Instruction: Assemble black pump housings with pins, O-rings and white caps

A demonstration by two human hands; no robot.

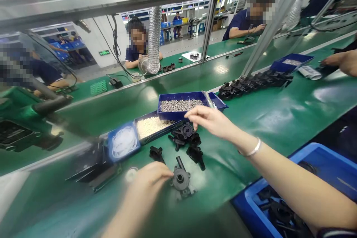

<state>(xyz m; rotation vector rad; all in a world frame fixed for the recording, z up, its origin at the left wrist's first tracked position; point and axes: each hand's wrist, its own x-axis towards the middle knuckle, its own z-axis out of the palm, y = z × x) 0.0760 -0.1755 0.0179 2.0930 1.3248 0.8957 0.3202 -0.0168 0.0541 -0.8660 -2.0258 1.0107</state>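
Note:
A black plastic pump housing [180, 179] with a pipe stub lies on the green work surface. At its left rim, my left hand [147, 180] has its fingers closed, slightly blurred. My right hand [210, 121] is raised by the front of a blue bin of small metal screws [181, 105]. Its fingertips are pinched together; whatever they hold is too small to make out. Below that hand sits a group of black pump parts [186, 131]. Two more black parts, one on the left [156, 153] and one on the right [196, 155], lie around the housing.
Beside the screws stand a tray of cream-coloured small pieces [152, 126] and a blue tray of white rings [124, 142]. A row of black pump assemblies [251, 83] runs along the back right. A blue crate [252, 197] holds black parts at lower right. Co-workers sit across the bench.

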